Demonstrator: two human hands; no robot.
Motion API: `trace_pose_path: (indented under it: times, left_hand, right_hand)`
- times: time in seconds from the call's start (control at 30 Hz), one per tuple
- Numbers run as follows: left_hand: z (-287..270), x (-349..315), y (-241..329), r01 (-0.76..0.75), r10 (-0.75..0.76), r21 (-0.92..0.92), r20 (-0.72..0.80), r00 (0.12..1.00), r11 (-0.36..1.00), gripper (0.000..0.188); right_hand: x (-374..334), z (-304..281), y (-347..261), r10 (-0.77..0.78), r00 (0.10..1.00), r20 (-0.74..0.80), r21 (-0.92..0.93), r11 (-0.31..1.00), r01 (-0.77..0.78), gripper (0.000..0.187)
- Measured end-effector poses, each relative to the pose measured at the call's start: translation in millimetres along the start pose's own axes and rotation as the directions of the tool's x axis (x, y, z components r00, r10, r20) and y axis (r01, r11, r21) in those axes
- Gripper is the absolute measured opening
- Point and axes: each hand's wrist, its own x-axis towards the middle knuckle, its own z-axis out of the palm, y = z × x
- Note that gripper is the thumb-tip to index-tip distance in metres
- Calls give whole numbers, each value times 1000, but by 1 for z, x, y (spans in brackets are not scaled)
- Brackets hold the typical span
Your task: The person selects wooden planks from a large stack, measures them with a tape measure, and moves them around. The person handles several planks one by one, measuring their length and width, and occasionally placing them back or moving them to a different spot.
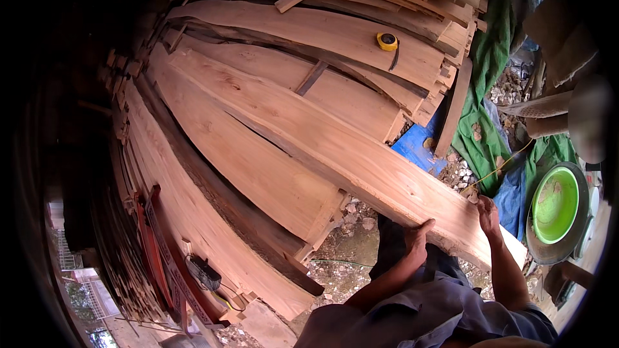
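A long, thick wooden plank [361,154] runs from the stacks at the upper left down to me at the lower right. Its far part lies over other boards, and its near end sticks out past them in front of my body. My left hand [418,240] grips the plank's lower edge, thumb on top and fingers hidden beneath. Closer to the end, my right hand [489,215] is closed around the opposite edge, its fingers partly out of sight. A yellow tape measure [387,41] lies on a board beyond the plank.
Wide boards [264,174] lie in stacks on the left, with a small wood strip [311,78] across one. At right are a green tarp [482,116], a blue sheet [420,147] and a bright green basin [556,205]. A black corded object [203,273] rests at lower left. Rubble covers the ground.
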Motion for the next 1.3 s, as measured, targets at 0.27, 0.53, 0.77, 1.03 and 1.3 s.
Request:
trace_pose_path:
  times: [0.27, 0.53, 0.77, 1.03, 1.3]
  left_hand:
    - [-87, 23, 132, -83, 85, 32, -59, 995, 996, 68]
    - [-124, 132, 358, -541, 857, 681, -271, 439, 493, 88]
    - [-110, 210, 456, -194, 809, 844, -376, 452, 500, 99]
    - [-102, 216, 464, -84, 833, 881, -405, 378, 466, 99]
    - [-83, 204, 472, -32, 793, 860, -454, 407, 509, 91]
  right_hand:
    - [92, 113, -47, -154, 960, 234, -121, 975, 186, 25]
    - [95, 124, -89, 80, 996, 50, -222, 973, -67, 48]
    - [100, 134, -75, 185, 982, 26, -455, 877, -153, 50]
    - [101, 142, -96, 225, 973, -44, -454, 863, -220, 62]
    - [109, 144, -101, 433, 896, -96, -474, 771, -424, 54]
